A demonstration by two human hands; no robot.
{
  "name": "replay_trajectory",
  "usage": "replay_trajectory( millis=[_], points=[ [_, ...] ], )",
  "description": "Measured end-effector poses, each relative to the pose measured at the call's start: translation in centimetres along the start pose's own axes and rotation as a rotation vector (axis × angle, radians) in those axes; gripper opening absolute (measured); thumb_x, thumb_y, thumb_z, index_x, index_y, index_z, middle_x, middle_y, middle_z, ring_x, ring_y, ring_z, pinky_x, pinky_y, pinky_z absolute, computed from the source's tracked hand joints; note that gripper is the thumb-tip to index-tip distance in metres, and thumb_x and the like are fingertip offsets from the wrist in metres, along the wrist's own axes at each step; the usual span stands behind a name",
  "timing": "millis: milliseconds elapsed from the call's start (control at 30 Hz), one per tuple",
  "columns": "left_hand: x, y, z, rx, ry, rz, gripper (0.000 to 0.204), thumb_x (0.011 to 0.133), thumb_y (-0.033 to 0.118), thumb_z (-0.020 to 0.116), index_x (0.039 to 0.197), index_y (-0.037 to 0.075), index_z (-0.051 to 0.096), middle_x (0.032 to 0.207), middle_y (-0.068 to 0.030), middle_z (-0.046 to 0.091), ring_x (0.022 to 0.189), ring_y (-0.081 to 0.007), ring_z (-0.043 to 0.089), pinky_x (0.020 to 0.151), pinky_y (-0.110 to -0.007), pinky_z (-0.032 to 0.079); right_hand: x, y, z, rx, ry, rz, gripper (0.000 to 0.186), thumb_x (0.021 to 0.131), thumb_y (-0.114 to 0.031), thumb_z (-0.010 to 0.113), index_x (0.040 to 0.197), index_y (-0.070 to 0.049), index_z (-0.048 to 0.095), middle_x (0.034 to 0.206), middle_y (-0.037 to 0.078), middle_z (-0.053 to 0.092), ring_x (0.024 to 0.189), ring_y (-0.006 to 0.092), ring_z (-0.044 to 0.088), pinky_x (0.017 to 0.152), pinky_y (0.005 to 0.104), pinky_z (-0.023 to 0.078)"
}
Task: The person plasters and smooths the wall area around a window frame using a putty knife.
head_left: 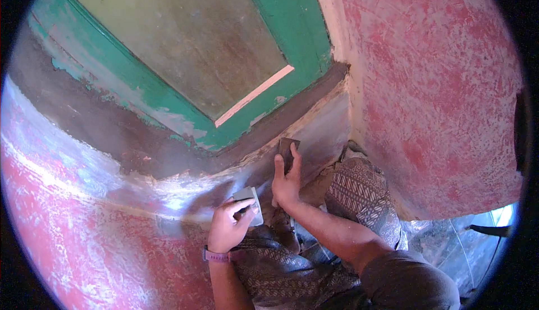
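My left hand [228, 227], with a wristband on its wrist, pinches a flat grey rectangular piece [257, 213] with a pale face, close to the wall below the sill. My right hand [287, 187] is to the right of it and farther up. Its fingers and thumb lie along a dark brown rectangular block [289, 148], which is up against the pale band of wall [320, 125] under the ledge. The block's lower part is hidden by the hand. Exactly what either piece is I cannot tell.
Above the hands is a green frame [224, 136] with a cloudy pane [185, 35] and a pale strip [255, 95]. A rough brown ledge [146, 153] runs beneath it. A blotchy red wall [426, 85] rises at the right. Patterned cloth [359, 192] covers my legs.
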State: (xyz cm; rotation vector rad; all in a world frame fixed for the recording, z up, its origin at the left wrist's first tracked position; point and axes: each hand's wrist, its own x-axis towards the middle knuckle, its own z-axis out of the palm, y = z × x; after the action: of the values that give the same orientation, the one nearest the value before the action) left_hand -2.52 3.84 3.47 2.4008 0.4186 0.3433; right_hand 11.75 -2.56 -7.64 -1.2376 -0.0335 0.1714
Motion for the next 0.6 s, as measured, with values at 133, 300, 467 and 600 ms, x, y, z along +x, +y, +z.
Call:
replay_trajectory(
  millis=[133, 300, 467, 600],
  points=[
    [0.1, 0.9, -0.9, 0.046, -0.106, -0.116, 0.026, 0.090, 0.017, 0.073, 0.109, -0.001, 0.075, 0.100, -0.0172, 0.073, 0.090, -0.0230, 0.070, 0.082, -0.034, 0.053, -0.3, 0.5, 0.2, -0.049, 0.002, -0.028, 0.065, 0.105, -0.039, 0.055, 0.153, -0.002, 0.034, 0.152, 0.022, 0.042, 0.141, 0.0321, 0.040, 0.117, 0.0424, 0.030],
    [-0.1, 0.3, -0.5, 0.032, -0.065, -0.106, 0.026, 0.090, 0.017, 0.074, 0.109, -0.001, 0.075, 0.099, -0.0170, 0.073, 0.089, -0.0229, 0.070, 0.082, -0.033, 0.053, 0.0, 0.2, 0.0, -0.049, 0.010, -0.037, 0.065, 0.105, -0.039, 0.055, 0.152, 0.000, 0.034, 0.153, 0.022, 0.041, 0.141, 0.0328, 0.039, 0.118, 0.0423, 0.028],
    [0.3, 0.3, -0.4, 0.061, -0.074, -0.068, 0.027, 0.089, 0.019, 0.074, 0.109, 0.000, 0.075, 0.092, -0.0152, 0.072, 0.076, -0.0204, 0.065, 0.071, -0.032, 0.051, 1.7, 1.2, -0.3, -0.095, 0.048, -0.115, 0.064, 0.105, -0.038, 0.055, 0.152, 0.001, 0.035, 0.154, 0.023, 0.039, 0.144, 0.0338, 0.037, 0.120, 0.0419, 0.026],
    [0.2, 0.0, 0.1, 0.038, -0.060, 0.003, 0.027, 0.089, 0.020, 0.075, 0.108, 0.001, 0.075, 0.085, -0.0133, 0.070, 0.063, -0.0179, 0.059, 0.061, -0.032, 0.048, 1.3, 1.6, -0.4, -0.142, 0.081, -0.125, 0.063, 0.106, -0.037, 0.054, 0.152, 0.001, 0.035, 0.152, 0.023, 0.042, 0.143, 0.0333, 0.037, 0.119, 0.0415, 0.027]
  ],
)
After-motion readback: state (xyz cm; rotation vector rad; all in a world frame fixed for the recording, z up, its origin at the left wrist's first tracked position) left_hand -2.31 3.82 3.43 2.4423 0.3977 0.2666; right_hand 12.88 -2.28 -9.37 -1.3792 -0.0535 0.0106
